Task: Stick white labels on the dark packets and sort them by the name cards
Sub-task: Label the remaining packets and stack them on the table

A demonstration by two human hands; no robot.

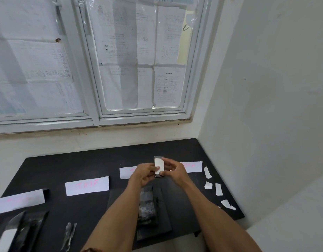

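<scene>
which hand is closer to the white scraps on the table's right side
Right. The right hand is just left of the scraps; the left hand is farther left, across the packet.

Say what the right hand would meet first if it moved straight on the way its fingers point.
The right hand pinches the labelled dark packet, so that comes first; next, probably the left hand. Depth is unclear.

The left hand (145, 174) hid part of the third card (127, 172), the right hand (173, 170) part of the fourth card (192, 166). Their fingers covered the side edges of the held packet (159, 176). The leftmost card (18, 201) and a labelled packet (15, 231) were cropped by the left edge. Card lettering was blurred, unreadable.
</scene>
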